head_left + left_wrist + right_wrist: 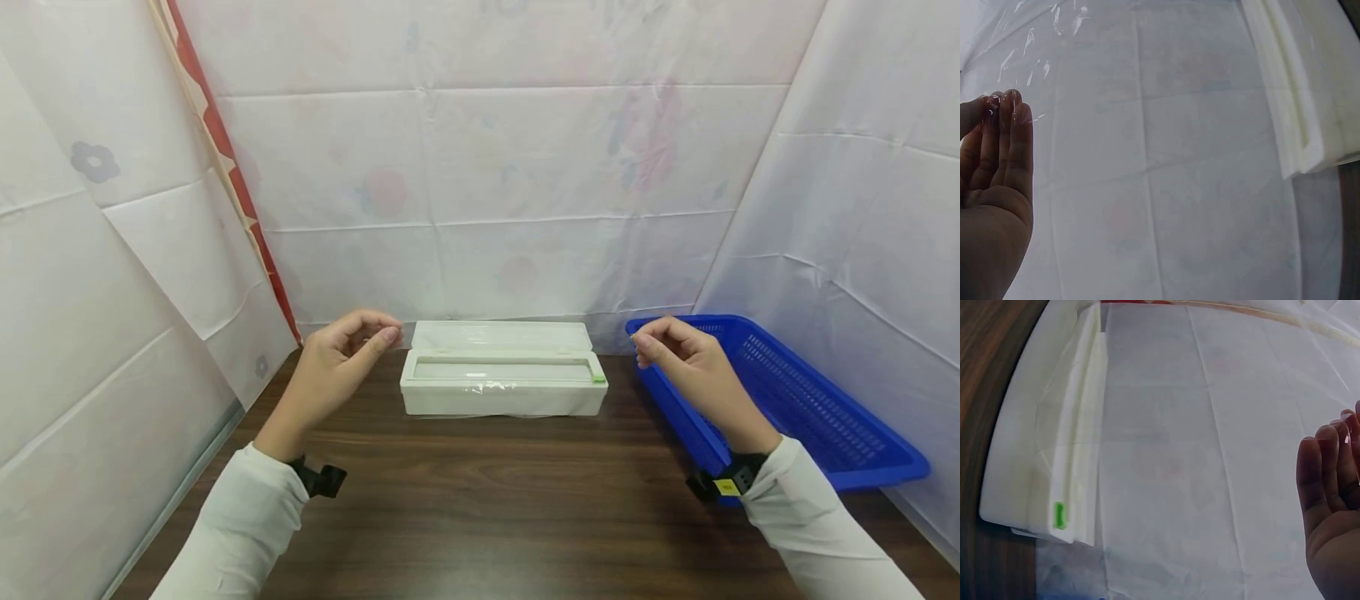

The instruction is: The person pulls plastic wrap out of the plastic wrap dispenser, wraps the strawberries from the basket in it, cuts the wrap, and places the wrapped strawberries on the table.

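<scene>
Film (1029, 40), clear and glossy, is in both hands of a person, up in the air above the far half of the tabletop (480, 508); its glints and creases show in the wrist views, though its full outline is too transparent to follow. The left hand (333, 362), toward the far left corner of the tabletop, pinches it, the thumb pressed to the tips of the fingers (1021, 144), which lie side by side. The right hand (693, 371) is raised in front of the blue basket, thumb and forefinger together at the tips and clamped on the film, with creases running to them; the right wrist view cuts off that thumb. Between the hands and a little lower, a white box (504, 398) stands near the middle of the tabletop's far edge, its long side facing the person, touched by neither hand. Its lid (502, 336) is open and leans back behind it, and a small green piece (597, 379) sits at the right end of its top. The blue basket (870, 479) fills the tabletop's right side, reaching from the far right corner along the right edge. Pale printed cloth (517, 167) hangs behind the far edge and along both sides. White sleeves (240, 500) cover the forearms, and a black band (318, 481) circles each wrist.
</scene>
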Demonstrator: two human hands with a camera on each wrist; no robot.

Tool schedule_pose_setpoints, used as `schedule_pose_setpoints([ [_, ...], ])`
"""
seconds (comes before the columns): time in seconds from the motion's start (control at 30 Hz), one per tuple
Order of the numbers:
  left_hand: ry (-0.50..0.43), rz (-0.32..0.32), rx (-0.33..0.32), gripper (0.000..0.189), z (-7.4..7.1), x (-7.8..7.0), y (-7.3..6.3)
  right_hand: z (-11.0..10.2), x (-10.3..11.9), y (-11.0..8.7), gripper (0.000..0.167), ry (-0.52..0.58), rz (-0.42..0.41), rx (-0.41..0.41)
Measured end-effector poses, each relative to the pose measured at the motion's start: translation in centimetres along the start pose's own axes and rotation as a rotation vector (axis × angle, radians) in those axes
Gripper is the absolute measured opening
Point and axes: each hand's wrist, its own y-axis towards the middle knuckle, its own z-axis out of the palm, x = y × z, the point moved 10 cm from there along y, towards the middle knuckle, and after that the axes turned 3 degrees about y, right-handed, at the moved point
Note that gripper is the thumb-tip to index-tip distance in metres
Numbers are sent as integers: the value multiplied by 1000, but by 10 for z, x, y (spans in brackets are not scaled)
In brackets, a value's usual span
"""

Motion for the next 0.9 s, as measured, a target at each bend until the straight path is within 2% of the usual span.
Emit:
schedule_pose_setpoints([
  [0.27, -42, -36, 41, 14, 14, 22, -11, 12, -17, -5, 11, 22, 4, 15],
  [0.67, -55, -167, 116, 15, 32, 55, -31, 26, -44, -14, 8, 8, 20, 83],
  [0.9, -75, -218, 167, 16, 44, 66, -45, 35, -62, -22, 10, -41, 82, 121],
])
